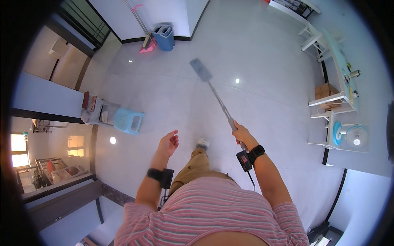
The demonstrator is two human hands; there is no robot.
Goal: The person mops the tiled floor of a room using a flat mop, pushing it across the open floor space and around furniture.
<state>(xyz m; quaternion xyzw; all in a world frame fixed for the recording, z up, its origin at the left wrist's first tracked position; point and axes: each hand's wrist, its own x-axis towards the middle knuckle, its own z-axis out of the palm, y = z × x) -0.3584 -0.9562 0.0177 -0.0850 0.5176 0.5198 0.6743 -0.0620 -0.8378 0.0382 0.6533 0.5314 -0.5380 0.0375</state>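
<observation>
My right hand [244,135] is closed around the grey grip of a flat mop [219,100]. The mop's pole slants forward and to the left, and its rectangular grey head [201,70] lies on the pale tiled floor [184,101]. To the left, my left hand [169,143] hangs in the air with its fingers loosely curled and nothing in them. Each wrist wears a black strap with a small box and a cable. Between the two hands, one shoe [203,143] shows below brown trousers.
A light blue plastic stool [128,120] stands at left beside a grey chair. By the far wall are a blue mop bucket [164,37] and a pink dustpan [148,46]. A white table [340,67], a cardboard box [326,91] and a fan [354,135] are at right.
</observation>
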